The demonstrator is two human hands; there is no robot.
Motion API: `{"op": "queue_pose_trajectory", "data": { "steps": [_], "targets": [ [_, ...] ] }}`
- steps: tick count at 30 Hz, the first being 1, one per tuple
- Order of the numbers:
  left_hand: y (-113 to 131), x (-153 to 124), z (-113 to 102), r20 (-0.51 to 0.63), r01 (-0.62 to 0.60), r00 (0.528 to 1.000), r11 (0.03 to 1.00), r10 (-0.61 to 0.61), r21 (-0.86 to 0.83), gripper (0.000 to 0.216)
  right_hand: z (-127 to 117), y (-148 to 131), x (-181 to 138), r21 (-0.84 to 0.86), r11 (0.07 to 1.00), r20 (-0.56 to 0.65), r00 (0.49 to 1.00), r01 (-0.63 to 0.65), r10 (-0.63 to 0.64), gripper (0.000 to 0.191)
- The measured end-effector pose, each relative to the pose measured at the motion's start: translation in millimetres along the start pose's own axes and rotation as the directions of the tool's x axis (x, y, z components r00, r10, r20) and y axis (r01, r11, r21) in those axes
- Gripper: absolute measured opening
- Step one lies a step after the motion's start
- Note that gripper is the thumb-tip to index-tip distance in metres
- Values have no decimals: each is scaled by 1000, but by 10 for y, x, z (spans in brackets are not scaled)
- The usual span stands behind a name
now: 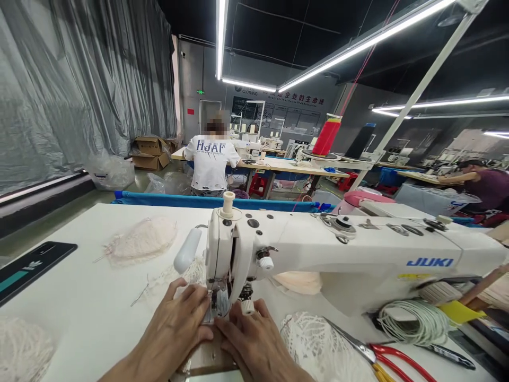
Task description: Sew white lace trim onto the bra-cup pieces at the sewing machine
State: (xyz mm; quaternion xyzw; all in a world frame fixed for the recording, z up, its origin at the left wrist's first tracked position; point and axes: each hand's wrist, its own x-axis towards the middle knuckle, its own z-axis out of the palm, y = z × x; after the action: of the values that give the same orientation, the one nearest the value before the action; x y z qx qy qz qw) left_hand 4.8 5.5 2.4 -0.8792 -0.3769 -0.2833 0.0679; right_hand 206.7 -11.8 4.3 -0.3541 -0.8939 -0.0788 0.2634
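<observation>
A white JUKI sewing machine (342, 249) stands on a white table (79, 297). My left hand (175, 323) lies flat just left of the needle and presser foot (217, 302), fingers stretched out over a piece of white lace (175, 276). My right hand (254, 339) rests flat to the right of the needle, fingertips at the foot. Both hands press down on the work at the needle plate; what lies beneath them is mostly hidden.
A lace pile (141, 240) and a dark phone (27, 265) lie to the left, more lace (318, 345) and red-handled scissors (393, 358) to the right, beside a coil of white cord (409, 321). A person in a white shirt (210, 159) sits ahead. Another person (485, 185) works at the right.
</observation>
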Motion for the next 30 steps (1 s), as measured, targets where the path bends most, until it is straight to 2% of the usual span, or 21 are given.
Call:
{"op": "queue_pose_trajectory", "data": {
  "steps": [1, 4, 6, 7, 8, 10, 12, 14, 15, 17, 19, 21, 23, 26, 28, 30],
  "targets": [
    [7, 3, -11, 16, 8, 1000, 999, -9, 31, 5, -13, 6, 0, 4, 1000, 27, 999, -20, 20, 17],
    [53, -18, -56, 76, 32, 996, 974, -50, 222, 25, -79, 9, 8, 8, 995, 108, 990, -95, 94, 14],
    [120, -78, -87, 77, 84, 990, 943, -114, 322, 34, -144, -2, 15, 16, 990, 95, 986, -142, 140, 18],
    [167, -123, -101, 58, 123, 988, 948, -147, 295, 36, -183, -9, 20, 36, 987, 82, 985, -157, 154, 26],
    [219, -175, -114, 50, 171, 982, 966, -184, 196, 38, -227, -14, 25, 80, 984, 83, 985, -161, 154, 36],
    [322, -283, -138, 112, 270, 961, 948, -253, -167, 45, -321, -6, 39, 267, 951, 155, 981, -155, 117, 47],
    [388, -368, -164, 242, 395, 918, 766, -313, -507, 51, -399, 35, 56, 518, 828, 302, 951, -216, 59, 32],
    [398, -414, -198, 333, 486, 874, 594, -355, -641, 49, -431, 100, 69, 624, 698, 417, 905, -351, 83, 14],
    [387, -424, -221, 343, 500, 865, 571, -365, -652, 48, -427, 134, 73, 612, 681, 431, 892, -403, 140, 11],
    [357, -421, -279, 321, 467, 884, 646, -339, -604, 47, -389, 181, 74, 536, 713, 373, 884, -452, 280, 7],
    [342, -398, -338, 250, 377, 924, 794, -289, -477, 49, -337, 180, 68, 434, 791, 242, 902, -431, 359, 6],
    [345, -357, -369, 141, 260, 964, 917, -226, -302, 50, -300, 125, 59, 289, 887, 115, 933, -360, 341, 9],
    [345, -303, -349, 13, 115, 993, 982, -114, -149, 51, -285, 31, 52, 131, 955, 55, 964, -266, 261, 10],
    [306, -226, -243, -84, -89, 993, 995, 85, -41, 41, -276, -94, 48, 54, 985, 157, 976, -163, 153, 6],
    [261, -191, -173, -97, -132, 987, 990, 128, -41, 30, -254, -117, 46, 43, 992, 219, 970, -115, 103, 18],
    [218, -168, -135, -122, -140, 983, 989, 134, -45, 28, -214, -87, 45, 31, 996, 224, 972, -82, 73, 23]
  ]
}}
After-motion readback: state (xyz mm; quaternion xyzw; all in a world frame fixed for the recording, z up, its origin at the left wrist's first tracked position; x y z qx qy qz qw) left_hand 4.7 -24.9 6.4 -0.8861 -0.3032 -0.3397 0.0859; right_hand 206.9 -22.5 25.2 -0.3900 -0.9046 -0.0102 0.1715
